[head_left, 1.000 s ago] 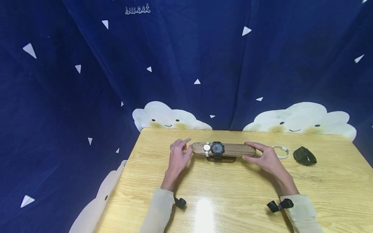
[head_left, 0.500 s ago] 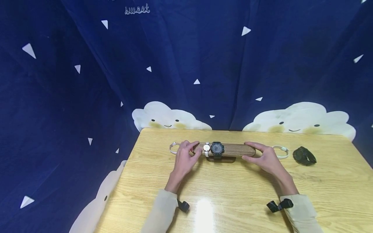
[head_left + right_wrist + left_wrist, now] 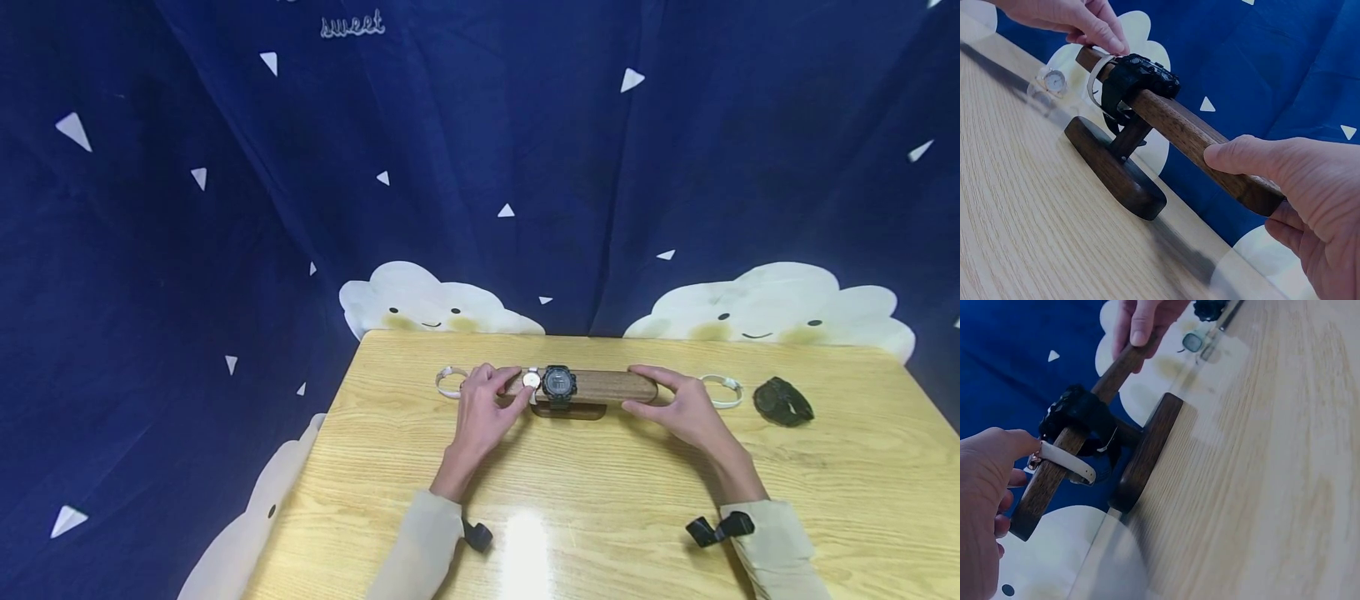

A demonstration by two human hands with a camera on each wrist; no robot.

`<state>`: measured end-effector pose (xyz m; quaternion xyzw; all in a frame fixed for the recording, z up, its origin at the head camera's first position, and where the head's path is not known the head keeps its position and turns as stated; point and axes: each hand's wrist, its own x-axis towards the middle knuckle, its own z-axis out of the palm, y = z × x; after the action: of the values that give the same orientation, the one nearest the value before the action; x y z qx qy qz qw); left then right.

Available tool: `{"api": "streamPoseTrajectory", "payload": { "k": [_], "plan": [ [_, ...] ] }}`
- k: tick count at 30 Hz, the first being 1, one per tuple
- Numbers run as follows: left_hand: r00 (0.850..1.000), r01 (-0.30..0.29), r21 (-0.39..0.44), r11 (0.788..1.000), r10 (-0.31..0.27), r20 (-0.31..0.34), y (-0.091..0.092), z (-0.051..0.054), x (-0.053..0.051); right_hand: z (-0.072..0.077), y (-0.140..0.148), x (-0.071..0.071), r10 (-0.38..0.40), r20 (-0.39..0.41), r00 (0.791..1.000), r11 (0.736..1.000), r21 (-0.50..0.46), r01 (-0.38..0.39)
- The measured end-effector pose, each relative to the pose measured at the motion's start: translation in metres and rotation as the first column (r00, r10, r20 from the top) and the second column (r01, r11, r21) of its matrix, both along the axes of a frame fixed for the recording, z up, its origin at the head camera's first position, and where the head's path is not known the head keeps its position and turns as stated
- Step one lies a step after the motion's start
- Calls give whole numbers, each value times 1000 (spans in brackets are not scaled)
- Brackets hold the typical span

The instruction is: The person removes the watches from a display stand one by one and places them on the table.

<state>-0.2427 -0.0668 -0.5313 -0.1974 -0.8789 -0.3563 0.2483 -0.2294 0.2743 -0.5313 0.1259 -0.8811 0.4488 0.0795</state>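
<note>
A dark wooden watch stand (image 3: pixel 615 385) has a horizontal bar raised over an oblong base (image 3: pixel 1116 178). Around the bar sit a white-strapped watch (image 3: pixel 531 380) and, to its right and close beside it, a chunky black digital watch (image 3: pixel 559 382). My left hand (image 3: pixel 482 412) is at the bar's left end, thumb and forefinger pinching the white-strapped watch from either side; its thumb covers part of the strap. My right hand (image 3: pixel 688 410) grips the bar's right end between thumb and fingers. The right fingertips under the bar are partly hidden.
On the wooden table (image 3: pixel 600 517), another light-strapped watch (image 3: pixel 448 370) lies left of the stand. A white-strapped watch (image 3: pixel 738 390) and a black watch (image 3: pixel 780 400) lie to the right. A dark blue curtain (image 3: pixel 480 167) hangs behind the table.
My left hand has moved right along the bar from its left end onto the white-strapped watch, uncovering the watch on the left of the table. My right hand keeps its grip.
</note>
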Motion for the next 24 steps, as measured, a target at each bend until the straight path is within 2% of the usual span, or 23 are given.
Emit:
{"api": "streamPoseTrajectory", "payload": {
  "k": [13,18,24],
  "plan": [
    [997,-73,-41,996,74,9,9,0,4,0,0,0,6,9,1000,1000,6,-6],
    [996,-82,-62,995,84,35,11,1,6,0,1,0,7,3,1000,1000,5,-7],
    [996,-83,-57,995,85,29,13,1,6,0,1,0,6,5,1000,1000,11,-6]
  ]
}}
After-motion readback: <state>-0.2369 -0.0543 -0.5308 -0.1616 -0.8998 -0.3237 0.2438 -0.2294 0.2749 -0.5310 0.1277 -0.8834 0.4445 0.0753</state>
